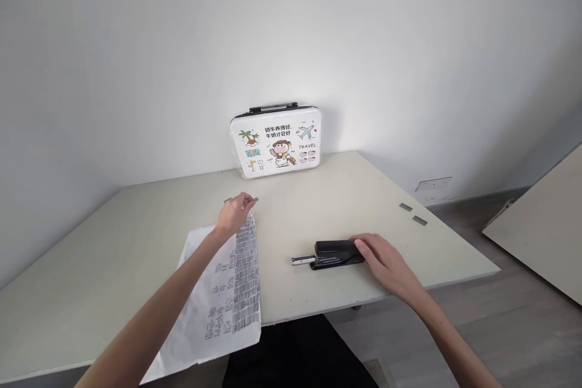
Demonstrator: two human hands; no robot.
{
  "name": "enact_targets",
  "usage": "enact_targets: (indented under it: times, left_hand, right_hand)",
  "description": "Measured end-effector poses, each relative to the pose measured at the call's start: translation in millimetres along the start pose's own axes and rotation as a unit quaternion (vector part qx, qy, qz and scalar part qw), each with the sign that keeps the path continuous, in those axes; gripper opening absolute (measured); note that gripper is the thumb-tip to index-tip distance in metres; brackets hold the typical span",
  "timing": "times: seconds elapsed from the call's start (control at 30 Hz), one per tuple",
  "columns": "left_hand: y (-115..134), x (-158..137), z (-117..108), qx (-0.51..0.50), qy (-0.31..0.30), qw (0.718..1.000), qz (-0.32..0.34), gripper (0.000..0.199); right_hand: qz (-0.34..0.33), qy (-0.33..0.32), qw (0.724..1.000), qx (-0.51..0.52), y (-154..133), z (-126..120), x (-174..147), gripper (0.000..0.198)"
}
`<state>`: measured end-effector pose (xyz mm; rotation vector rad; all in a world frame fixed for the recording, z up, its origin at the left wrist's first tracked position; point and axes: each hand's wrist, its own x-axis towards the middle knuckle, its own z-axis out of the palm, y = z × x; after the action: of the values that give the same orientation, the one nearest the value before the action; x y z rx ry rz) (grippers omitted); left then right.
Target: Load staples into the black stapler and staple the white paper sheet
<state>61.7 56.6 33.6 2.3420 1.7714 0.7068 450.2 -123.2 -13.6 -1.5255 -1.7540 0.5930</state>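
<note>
Nearest me, a printed white paper sheet lies below the left hand. The right hand clamps one end of a black stapler, silver metal tray jutting leftward from it. Farther off, the left hand pinches a thin grey metal strip. Strip-handling seems the step; the next move calls for steady fingertips.

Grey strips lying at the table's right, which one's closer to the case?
The left strip of that pair; the right strip lies nearer the camera and farther from the case.
</note>
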Motion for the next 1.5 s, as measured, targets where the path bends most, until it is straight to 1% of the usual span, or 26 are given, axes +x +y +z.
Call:
enact_targets:
  times: [0.1, 0.17, 0.27, 0.33, 0.43, 0.57, 0.67, 0.97, 1.17, 1.5]
  left_hand:
    - [29, -21, -8, -0.052, -0.022, 0.998, 0.032, 0.031]
    - [51, -38, -13, -0.111, -0.031, 0.992, 0.053, 0.032]
    - [80, -62, -17, -0.159, -0.049, 0.984, 0.061, 0.031]
    - [94, -76, -17, -0.175, -0.066, 0.98, 0.068, 0.029]
    - [107, -95, -13, -0.175, -0.09, 0.976, 0.087, 0.028]
    - [113, -113, -7, -0.154, -0.103, 0.975, 0.121, 0.03]
    - [116, -119, -4, -0.149, -0.106, 0.975, 0.123, 0.031]
    - [122, -120, 2, -0.135, -0.117, 0.976, 0.127, 0.027]
    - [125, -122, 5, -0.135, -0.108, 0.975, 0.142, 0.031]
    - [120, -122, 9, -0.157, -0.121, 0.97, 0.138, 0.03]
  right_hand:
    - [-0.006, 0.006, 1.0, -0.005, 0, 0, 0, 0.042]
    - [-0.01, 0.01, 1.0, -0.01, -1, 0, 0, 0.042]
    - [-0.014, 0.012, 1.0, -0.009, -2, -1, 0, 0.041]
    - [-0.014, 0.01, 1.0, -0.004, -3, -1, 0, 0.041]
    - [-0.01, 0.008, 1.0, 0.001, -3, -2, 0, 0.041]
    - [-0.005, 0.002, 1.0, 0.005, -4, -2, 0, 0.042]
    - [-0.002, -0.003, 1.0, 0.01, -5, -3, 0, 0.044]
    - [-0.003, 0.001, 1.0, 0.0, -3, -3, 1, 0.043]
    - [-0.006, 0.0, 1.0, 0.004, 1, -2, 1, 0.043]
    - [0.003, -0.004, 1.0, 0.009, 0, -2, 1, 0.045]
